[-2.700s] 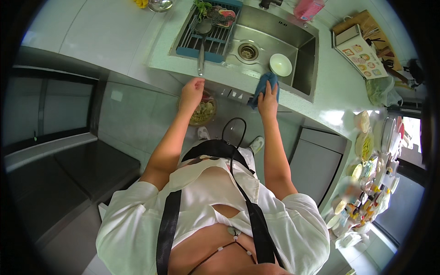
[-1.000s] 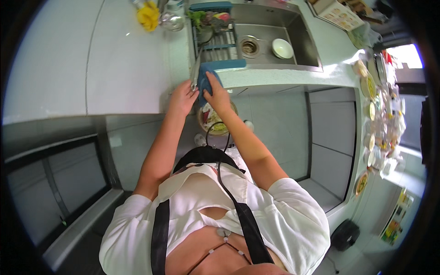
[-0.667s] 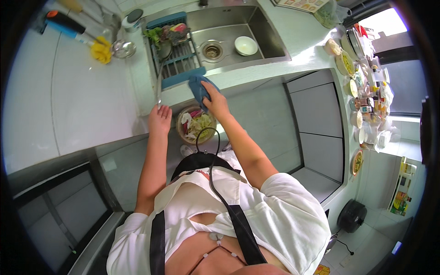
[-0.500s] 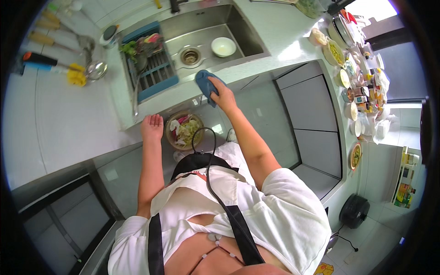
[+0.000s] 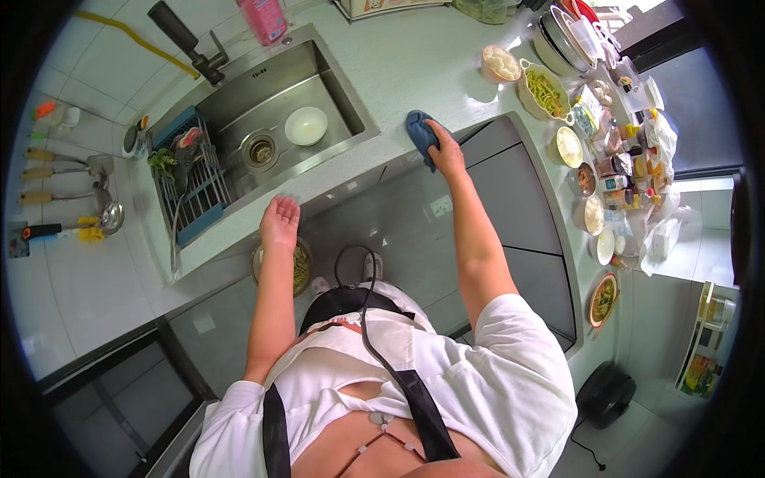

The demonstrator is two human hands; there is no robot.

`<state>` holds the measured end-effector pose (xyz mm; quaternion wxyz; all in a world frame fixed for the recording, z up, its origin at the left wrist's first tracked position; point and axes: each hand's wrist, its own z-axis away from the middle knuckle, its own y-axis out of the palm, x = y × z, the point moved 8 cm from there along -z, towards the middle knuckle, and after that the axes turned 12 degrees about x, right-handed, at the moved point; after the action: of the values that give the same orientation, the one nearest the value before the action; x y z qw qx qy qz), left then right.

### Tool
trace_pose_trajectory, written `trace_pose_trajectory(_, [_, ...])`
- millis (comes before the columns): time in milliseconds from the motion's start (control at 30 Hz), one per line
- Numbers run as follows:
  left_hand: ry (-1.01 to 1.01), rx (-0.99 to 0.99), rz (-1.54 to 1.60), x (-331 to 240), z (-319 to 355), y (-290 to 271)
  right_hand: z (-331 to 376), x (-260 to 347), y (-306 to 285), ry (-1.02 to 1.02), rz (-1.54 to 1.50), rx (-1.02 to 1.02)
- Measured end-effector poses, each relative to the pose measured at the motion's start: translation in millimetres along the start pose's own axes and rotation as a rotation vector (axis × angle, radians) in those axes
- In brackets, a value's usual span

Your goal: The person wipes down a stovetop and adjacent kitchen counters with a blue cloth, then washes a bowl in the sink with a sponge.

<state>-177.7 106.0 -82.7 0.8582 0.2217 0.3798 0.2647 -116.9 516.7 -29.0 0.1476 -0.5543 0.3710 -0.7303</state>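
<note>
My right hand (image 5: pixel 449 154) grips a folded blue cloth (image 5: pixel 420 134), which lies on the pale countertop (image 5: pixel 390 119) at its front edge, right of the sink. My left hand (image 5: pixel 280 221) is empty, palm up with its fingers loosely stretched, just in front of the counter edge by the sink. In the steel sink (image 5: pixel 339 95) a white bowl (image 5: pixel 306 126) sits beside the drain (image 5: pixel 260 151). Across the sink's left side stands a blue drying rack (image 5: pixel 201 225) with leafy greens (image 5: pixel 162 162) and a ladle in it.
A bin of vegetable scraps (image 5: pixel 301 269) stands on the floor, partly behind my left forearm. Along the right counter are a bowl of green vegetables (image 5: pixel 544 92), several other bowls, bottles and a plate of food (image 5: pixel 603 299). Utensils hang at the left; a faucet (image 5: pixel 209 68) rises behind the sink.
My right hand has moved right along the counter with the cloth, away from the sink's front. My view has turned rightward. The left hand's fingers have straightened from a curl.
</note>
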Motion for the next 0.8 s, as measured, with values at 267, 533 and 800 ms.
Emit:
trace_pose_trajectory(267, [-0.03,-0.027,-0.051,16,-16,17,-25,-16,-54,0.103,0.065,-0.135])
trace_pose_trajectory(533, [0.039,0.101,-0.115,4,-73,63,-72,-26,-28,0.195,0.225,-0.25])
trace_pose_trajectory(800, [0.091,0.088,-0.151,-18,-123,94,-108,123,115,-0.349,0.027,0.117])
